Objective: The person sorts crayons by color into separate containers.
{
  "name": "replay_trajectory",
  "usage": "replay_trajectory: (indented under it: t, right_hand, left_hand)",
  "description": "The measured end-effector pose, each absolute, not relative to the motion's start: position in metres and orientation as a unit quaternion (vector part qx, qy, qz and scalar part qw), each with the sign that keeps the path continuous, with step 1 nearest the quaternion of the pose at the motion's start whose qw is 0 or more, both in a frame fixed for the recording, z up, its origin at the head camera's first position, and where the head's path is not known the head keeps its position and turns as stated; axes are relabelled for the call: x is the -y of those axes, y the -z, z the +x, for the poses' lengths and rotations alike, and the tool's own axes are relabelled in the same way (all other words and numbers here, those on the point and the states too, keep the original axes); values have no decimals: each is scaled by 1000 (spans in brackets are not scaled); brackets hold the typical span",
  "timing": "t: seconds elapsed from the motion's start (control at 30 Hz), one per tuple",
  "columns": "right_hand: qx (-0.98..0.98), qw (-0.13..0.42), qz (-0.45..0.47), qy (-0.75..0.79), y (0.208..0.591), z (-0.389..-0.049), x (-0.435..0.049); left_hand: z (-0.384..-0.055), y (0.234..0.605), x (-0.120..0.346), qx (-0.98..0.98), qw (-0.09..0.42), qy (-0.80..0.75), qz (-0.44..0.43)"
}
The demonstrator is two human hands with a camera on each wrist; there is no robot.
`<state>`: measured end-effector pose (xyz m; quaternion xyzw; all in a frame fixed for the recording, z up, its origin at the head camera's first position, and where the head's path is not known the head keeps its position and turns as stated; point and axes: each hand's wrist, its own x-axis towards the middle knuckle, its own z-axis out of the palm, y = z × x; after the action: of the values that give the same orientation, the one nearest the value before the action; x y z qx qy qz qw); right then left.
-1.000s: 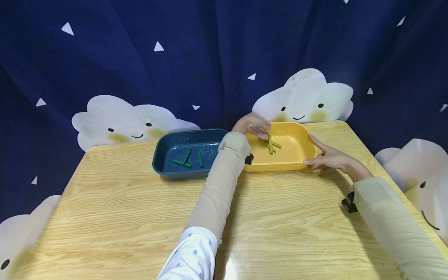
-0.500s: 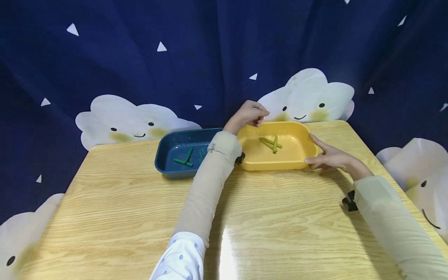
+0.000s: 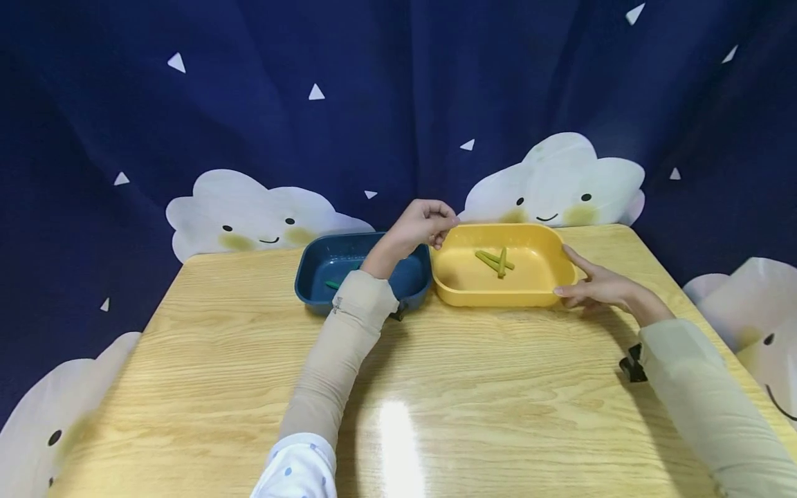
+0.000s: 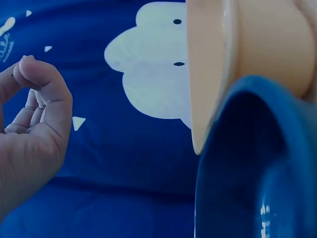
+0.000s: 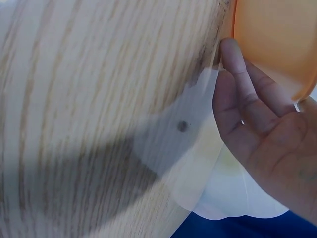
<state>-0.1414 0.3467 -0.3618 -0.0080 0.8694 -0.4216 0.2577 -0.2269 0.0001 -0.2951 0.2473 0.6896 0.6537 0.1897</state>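
My left hand (image 3: 423,223) hovers over the right rear of the blue tray (image 3: 301,280), beside the yellow tray. In the left wrist view, its fingers (image 4: 55,91) are curled and the tips meet, with nothing visible between them. Several thin yellow-green sticks (image 3: 495,261) lie crossed in the yellow tray (image 3: 498,299). My right hand (image 3: 600,287) holds that tray's right end, with fingers spread along the corner and rim. In the right wrist view, fingertips (image 5: 230,49) press against the tray's wall. A green stick (image 3: 333,284) shows in the blue tray; my left arm hides the rest.
Both trays stand side by side near the back of a wooden table (image 3: 473,401). Behind hangs a dark blue curtain (image 3: 261,138) with white clouds and triangles. A small black device (image 3: 633,364) is strapped at the right wrist.
My left hand has risen out of the yellow tray and moved left over the blue tray. The yellow-green sticks stay lying behind. My right hand keeps its place on the yellow tray.
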Motion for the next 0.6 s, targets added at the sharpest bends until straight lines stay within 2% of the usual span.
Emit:
replay_trajectory:
  t: [0.27,0.6]
  right_hand:
    - [-869,256,-19,423,362,-151,-351]
    - [-877,252,-24,409,359,-151,-367]
  left_hand:
    - [-205,300,37,-687,166,-645,292]
    - [-183,322,80,-726,150,-615,270]
